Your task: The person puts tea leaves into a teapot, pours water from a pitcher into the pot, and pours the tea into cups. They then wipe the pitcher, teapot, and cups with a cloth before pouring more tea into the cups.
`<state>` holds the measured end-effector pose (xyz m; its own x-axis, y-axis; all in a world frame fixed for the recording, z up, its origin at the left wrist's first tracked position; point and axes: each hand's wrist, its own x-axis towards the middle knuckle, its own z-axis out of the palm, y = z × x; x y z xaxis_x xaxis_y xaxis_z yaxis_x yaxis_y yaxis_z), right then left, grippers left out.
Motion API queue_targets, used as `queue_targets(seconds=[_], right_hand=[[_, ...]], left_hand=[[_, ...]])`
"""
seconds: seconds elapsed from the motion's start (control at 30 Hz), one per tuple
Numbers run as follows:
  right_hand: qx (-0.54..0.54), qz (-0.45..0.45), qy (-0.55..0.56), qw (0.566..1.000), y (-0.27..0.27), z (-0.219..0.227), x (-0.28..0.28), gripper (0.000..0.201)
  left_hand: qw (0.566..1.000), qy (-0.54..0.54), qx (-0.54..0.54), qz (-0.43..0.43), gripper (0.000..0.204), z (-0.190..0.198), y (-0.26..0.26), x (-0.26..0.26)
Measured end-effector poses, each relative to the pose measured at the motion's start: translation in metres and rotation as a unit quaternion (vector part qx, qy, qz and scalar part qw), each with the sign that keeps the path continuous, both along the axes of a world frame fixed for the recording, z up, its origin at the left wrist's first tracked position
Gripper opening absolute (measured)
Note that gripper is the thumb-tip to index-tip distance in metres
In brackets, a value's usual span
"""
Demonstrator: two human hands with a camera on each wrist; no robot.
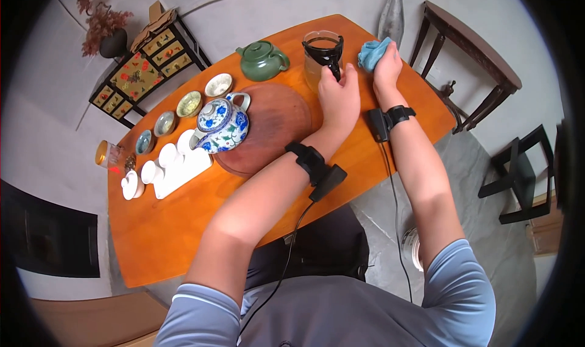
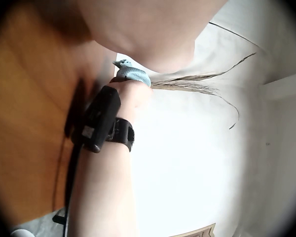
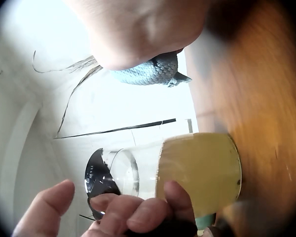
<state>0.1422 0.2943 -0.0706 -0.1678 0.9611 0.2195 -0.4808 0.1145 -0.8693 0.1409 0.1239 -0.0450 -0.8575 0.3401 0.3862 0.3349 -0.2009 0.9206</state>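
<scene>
My left hand (image 1: 339,97) grips the black handle (image 1: 332,61) of a glass pitcher (image 1: 313,72) near the table's far side. Yellowish liquid (image 3: 200,170) fills the pitcher's lower part in the right wrist view, where the left fingers (image 3: 150,216) curl at the handle. To the pitcher's right, my right hand (image 1: 388,68) holds a bunched blue cloth (image 1: 372,55) over the table. The cloth's textured weave (image 3: 155,73) shows below that hand in the right wrist view. In the left wrist view the left hand (image 2: 148,34) hides the pitcher.
A round wooden board (image 1: 277,124) lies mid-table, with a blue-and-white teapot (image 1: 222,127) at its left edge. Behind stands a green teapot (image 1: 261,60). Several bowls (image 1: 189,104), white cups on a white tray (image 1: 183,175) and a lidded jar (image 1: 109,156) stand leftward.
</scene>
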Motion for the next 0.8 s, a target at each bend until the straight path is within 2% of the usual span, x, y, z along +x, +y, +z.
queue_targets(seconds=[0.2, 0.3, 0.33, 0.37, 0.4, 0.47, 0.53, 0.6, 0.63, 0.67, 0.73, 0.77, 0.8], right_hand=[[0.020, 0.022, -0.049, 0.998, -0.002, -0.003, -0.001, 0.049], [0.017, 0.024, -0.083, 0.996, -0.011, 0.005, 0.006, 0.049], [0.008, 0.022, -0.090, 0.996, -0.015, 0.009, 0.005, 0.049], [0.034, 0.031, -0.064, 0.997, -0.008, 0.004, 0.003, 0.049], [0.011, 0.052, -0.068, 0.996, -0.008, 0.007, 0.006, 0.050], [0.029, 0.010, -0.085, 0.996, 0.047, -0.022, -0.002, 0.052], [0.015, 0.020, -0.044, 0.999, 0.049, -0.015, -0.002, 0.055], [-0.008, 0.061, -0.023, 0.998, 0.025, 0.006, 0.004, 0.058], [0.050, 0.131, -0.014, 0.990, 0.001, 0.015, 0.010, 0.061], [0.052, 0.132, -0.017, 0.990, -0.002, 0.014, 0.012, 0.061], [0.296, 0.195, -0.058, 0.933, -0.002, 0.013, 0.016, 0.065], [0.362, 0.231, -0.105, 0.897, 0.008, 0.012, 0.019, 0.072], [0.362, 0.230, -0.106, 0.897, 0.000, 0.018, 0.020, 0.072]], left_hand=[[1.000, -0.012, -0.016, 0.006, 0.035, -0.003, 0.007, 0.001], [1.000, 0.017, -0.009, 0.016, 0.038, 0.004, 0.009, 0.006], [0.999, -0.023, -0.034, -0.028, 0.041, 0.007, 0.006, 0.008], [0.999, 0.007, -0.049, -0.012, 0.045, 0.003, 0.008, 0.010], [0.997, 0.036, -0.064, 0.004, 0.050, -0.001, 0.013, 0.012], [0.993, 0.004, -0.108, -0.043, 0.065, 0.009, 0.010, 0.015], [0.984, -0.007, -0.153, -0.088, 0.076, 0.016, 0.005, 0.016], [0.976, 0.009, -0.184, -0.114, 0.083, 0.018, -0.005, 0.013], [0.964, 0.028, -0.222, -0.141, 0.089, 0.018, -0.012, 0.012], [0.965, 0.026, -0.220, -0.140, 0.089, 0.019, -0.022, 0.014], [0.958, 0.055, -0.233, -0.159, 0.095, 0.020, -0.051, 0.021], [0.953, 0.076, -0.230, -0.183, 0.092, 0.018, -0.070, 0.025], [0.947, 0.097, -0.226, -0.207, 0.088, 0.017, -0.092, 0.027]])
